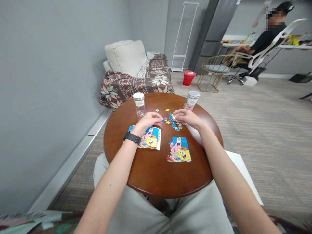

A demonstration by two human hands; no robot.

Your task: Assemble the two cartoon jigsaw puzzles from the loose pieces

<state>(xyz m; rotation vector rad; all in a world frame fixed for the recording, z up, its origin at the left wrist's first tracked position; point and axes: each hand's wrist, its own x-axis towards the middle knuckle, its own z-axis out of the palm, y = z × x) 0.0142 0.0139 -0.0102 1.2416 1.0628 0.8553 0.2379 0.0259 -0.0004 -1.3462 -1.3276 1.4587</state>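
There's one camera here, worn on the seated person's head, looking forward and steeply down across the round counter (151, 172). The left hand (156, 119) and right hand (186, 117) sit mid-view at arm's reach; the lap (170, 208) is closest, at six o'clock. Farther off, the sofa (136, 78) shows toward eleven.

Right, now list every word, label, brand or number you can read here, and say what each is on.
None can be read.
Left jar: dark print on its white label, too small.
Right jar: print on its pale label, too small and blurred.
Printed sheet: barcode-like strip at its right edge, no digits legible.
Partly joined puzzle: no lettering visible.
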